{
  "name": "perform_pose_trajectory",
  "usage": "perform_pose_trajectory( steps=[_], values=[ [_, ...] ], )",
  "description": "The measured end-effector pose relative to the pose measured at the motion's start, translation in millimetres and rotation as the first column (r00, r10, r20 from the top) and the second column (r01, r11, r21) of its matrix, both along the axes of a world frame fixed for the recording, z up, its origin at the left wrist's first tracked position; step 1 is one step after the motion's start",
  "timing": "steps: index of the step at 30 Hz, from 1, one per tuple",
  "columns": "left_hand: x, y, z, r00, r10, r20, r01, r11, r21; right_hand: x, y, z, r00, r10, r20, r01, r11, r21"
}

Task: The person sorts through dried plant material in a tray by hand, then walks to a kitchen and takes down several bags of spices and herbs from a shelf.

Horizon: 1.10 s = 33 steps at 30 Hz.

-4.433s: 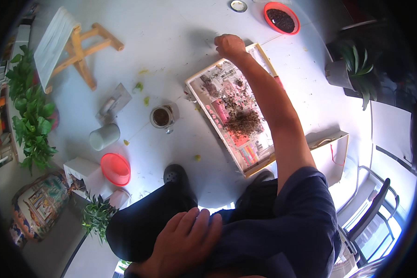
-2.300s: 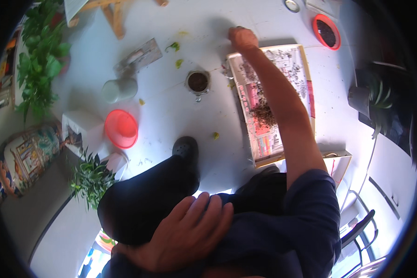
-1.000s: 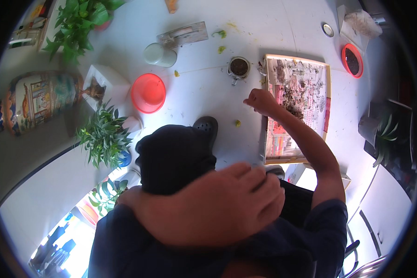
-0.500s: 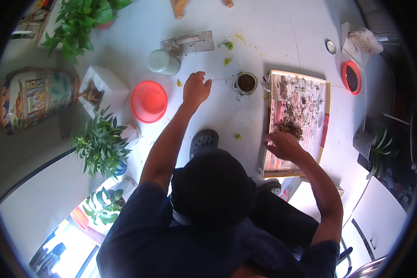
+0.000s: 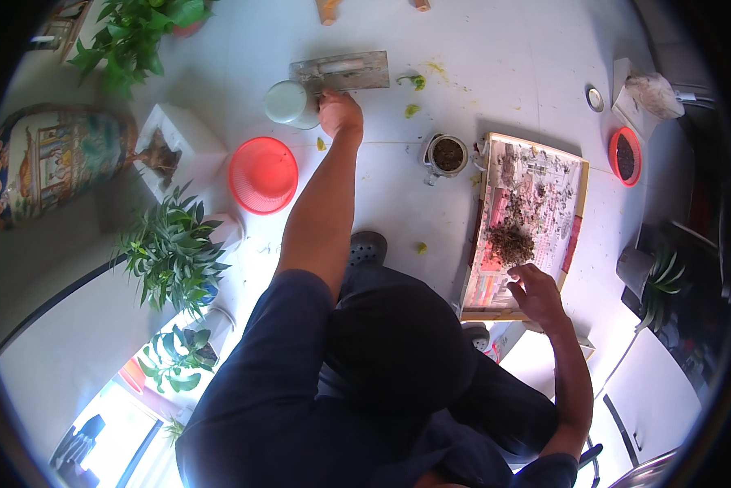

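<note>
My left hand (image 5: 340, 113) is stretched forward beside a pale green cylindrical container (image 5: 287, 104) and the near edge of a flat plastering trowel (image 5: 357, 73). Its fingertips are partly hidden, so whether they grip either thing cannot be told. Over the near right part of a shallow, paper-lined tray (image 5: 478, 232), my right hand (image 5: 538, 294) hovers with bent fingers, thumb and forefinger apart, and nothing visible between them. Just ahead of it lies a heap of brown granular material (image 5: 510, 241), with dark bits scattered across the lining. Left of the tray stands a glass mug (image 5: 433, 153) filled with dark soil-like matter.
A red plastic basket (image 5: 263, 176) sits left of my left forearm. Potted plants (image 5: 174, 252), a white block-shaped planter (image 5: 191, 142) and a patterned vase (image 5: 65, 163) line the left side. A red-rimmed bowl (image 5: 626, 156) of dark material stands at the far right.
My left hand has moved forward to the green container and the trowel. My right hand has drawn back and right from the tray's left side, toward its near right part.
</note>
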State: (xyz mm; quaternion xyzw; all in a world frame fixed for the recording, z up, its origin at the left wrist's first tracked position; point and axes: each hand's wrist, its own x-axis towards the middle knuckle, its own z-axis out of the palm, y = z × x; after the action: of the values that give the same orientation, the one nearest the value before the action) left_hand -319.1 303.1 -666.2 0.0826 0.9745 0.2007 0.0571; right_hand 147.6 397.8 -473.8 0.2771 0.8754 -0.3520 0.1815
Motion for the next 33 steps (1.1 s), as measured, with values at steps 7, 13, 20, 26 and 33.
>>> perform_pose_trajectory(
  steps=[7, 13, 20, 26, 33],
  values=[
    [-6, 0, 0, 0.999, 0.001, -0.048, -0.001, 1.0, -0.009, 0, 7, 1, 1.0, -0.003, 0.015, 0.002, 0.999, 0.042],
    [-4, 0, 2, 0.997, -0.041, -0.059, 0.035, 0.995, -0.093, 13, 5, -1, 0.994, -0.002, 0.105, -0.006, 0.997, 0.075],
    [-8, -22, -2, 0.988, -0.116, -0.099, 0.111, 0.992, -0.061, 26, 8, -3, 0.993, -0.015, 0.117, 0.004, 0.996, 0.093],
    [49, -66, 61, 0.494, -0.418, 0.762, -0.565, 0.512, 0.647, 37, 17, -15, 0.993, -0.007, 0.122, -0.011, 0.989, 0.145],
    [133, -58, 242, 0.197, -0.763, 0.615, -0.479, 0.473, 0.74, -1, 23, 0, 0.985, -0.093, -0.145, 0.093, 0.996, -0.006]
  ],
)
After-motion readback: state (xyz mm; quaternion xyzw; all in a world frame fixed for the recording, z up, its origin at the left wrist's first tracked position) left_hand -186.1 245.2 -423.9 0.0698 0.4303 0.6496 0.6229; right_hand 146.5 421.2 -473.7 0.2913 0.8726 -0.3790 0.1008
